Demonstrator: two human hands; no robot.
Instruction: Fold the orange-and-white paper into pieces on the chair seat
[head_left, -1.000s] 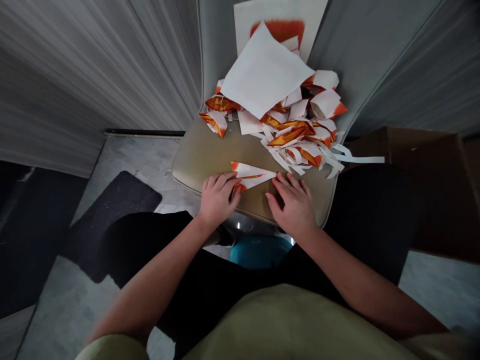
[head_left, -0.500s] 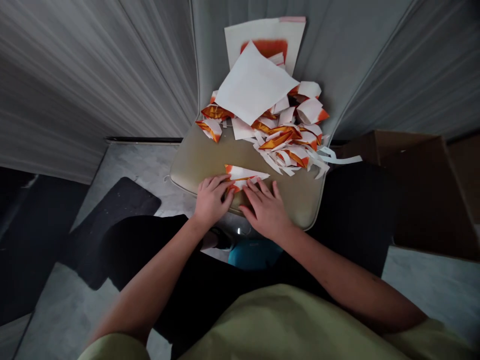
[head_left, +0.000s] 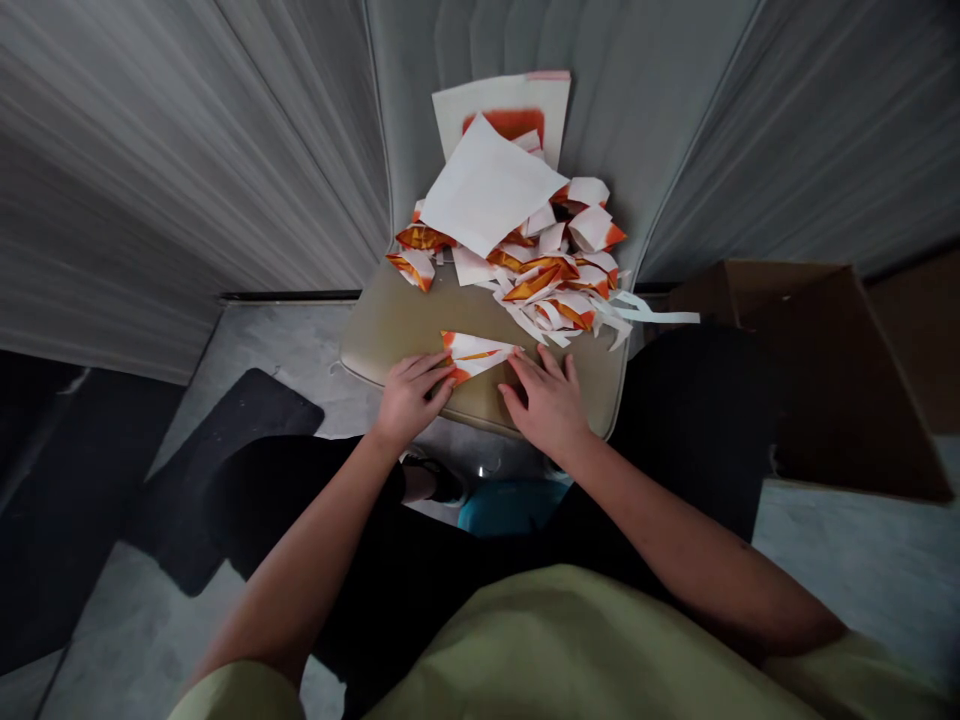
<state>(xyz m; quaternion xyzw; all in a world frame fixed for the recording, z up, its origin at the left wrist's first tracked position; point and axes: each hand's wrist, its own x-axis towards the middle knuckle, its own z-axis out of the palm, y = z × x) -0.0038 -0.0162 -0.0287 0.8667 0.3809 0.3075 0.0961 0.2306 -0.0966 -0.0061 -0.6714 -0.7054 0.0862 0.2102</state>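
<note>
On the front of the chair seat lies a folded piece of paper (head_left: 480, 354), white with orange-gold corners and a gold slit along its middle. It narrows to a point at the right. My left hand (head_left: 409, 400) rests its stretched fingertips on the wide left end, the thumb apart from the fingers. At the pointed end, the fingertips of my right hand (head_left: 551, 402) touch the paper, fingers spread and thumb held away. Behind both hands is a heap of folded paper pieces (head_left: 544, 278) in the same white and orange-gold, with white paper strips among them.
A white square sheet (head_left: 491, 185) covers part of the heap. Another sheet with an orange square (head_left: 555, 95) leans on the chair back (head_left: 637, 60). Cardboard boxes (head_left: 847, 380) stand at the right, a dark mat (head_left: 255, 430) lies on the floor at left, and something teal (head_left: 510, 507) is below the seat.
My right hand has slid right, toward the paper's pointed end, showing more of the folded paper. My left hand stays at the wide end. The whole view has shifted slightly.
</note>
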